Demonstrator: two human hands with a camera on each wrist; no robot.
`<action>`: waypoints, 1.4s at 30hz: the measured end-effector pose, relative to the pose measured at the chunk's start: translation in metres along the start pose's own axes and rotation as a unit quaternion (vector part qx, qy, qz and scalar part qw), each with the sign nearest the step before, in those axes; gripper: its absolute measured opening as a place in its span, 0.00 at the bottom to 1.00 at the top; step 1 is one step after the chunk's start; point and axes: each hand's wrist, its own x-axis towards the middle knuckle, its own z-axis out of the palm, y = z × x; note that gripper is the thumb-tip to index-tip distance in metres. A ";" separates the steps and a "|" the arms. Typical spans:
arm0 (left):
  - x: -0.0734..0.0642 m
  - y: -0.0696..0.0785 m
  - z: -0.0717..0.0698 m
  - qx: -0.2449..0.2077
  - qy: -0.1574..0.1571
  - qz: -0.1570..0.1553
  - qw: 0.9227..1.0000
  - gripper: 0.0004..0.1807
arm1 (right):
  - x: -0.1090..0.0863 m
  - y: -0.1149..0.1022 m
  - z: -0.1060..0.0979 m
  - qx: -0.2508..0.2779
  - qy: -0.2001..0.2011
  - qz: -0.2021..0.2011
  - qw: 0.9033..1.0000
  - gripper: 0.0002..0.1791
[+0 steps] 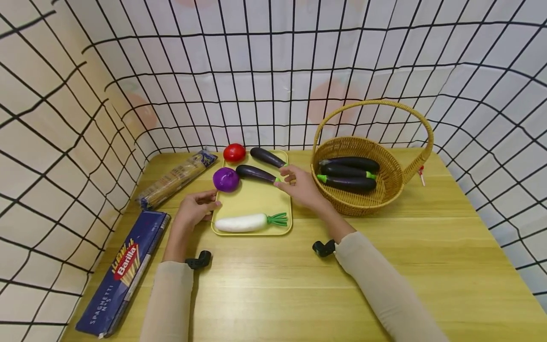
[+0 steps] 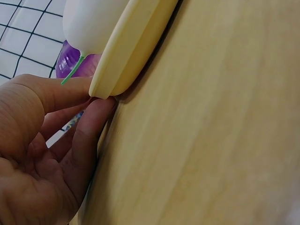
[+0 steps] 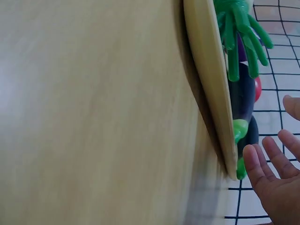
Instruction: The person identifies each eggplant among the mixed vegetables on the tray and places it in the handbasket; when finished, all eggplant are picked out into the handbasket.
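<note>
Wooden worktop (image 1: 265,294), carrying the following.
Yellow tray (image 1: 245,202), one: left hand (image 1: 194,209) at its left rim; right hand (image 1: 301,187) at its right edge, fingers bent, by the stem of the nearer eggplant; contact there unclear.
On the tray: two dark eggplants (image 1: 256,174), side by side, stems rightward; one white radish (image 1: 241,223), lying along the near rim, green leaves to the right.
At the tray's far left: red tomato (image 1: 234,153); purple onion (image 1: 226,179), in front of it.
Wicker basket (image 1: 359,209), arched handle, right: three eggplants (image 1: 348,184) inside.
Left side: clear pasta packet (image 1: 177,180); blue Barilla spaghetti box (image 1: 124,275), nearer.
</note>
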 end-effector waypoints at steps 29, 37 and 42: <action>-0.001 0.000 0.000 -0.004 -0.002 0.004 1.000 0.30 | 0.021 0.005 0.022 -0.026 -0.008 0.009 1.000 0.30; -0.001 -0.002 0.001 -0.003 -0.001 0.008 1.000 0.30 | 0.029 0.007 0.029 -0.073 -0.035 0.022 0.996 0.33; 0.002 -0.004 0.000 -0.009 -0.001 0.022 1.000 0.30 | 0.034 0.006 0.031 -0.105 -0.039 0.021 0.993 0.32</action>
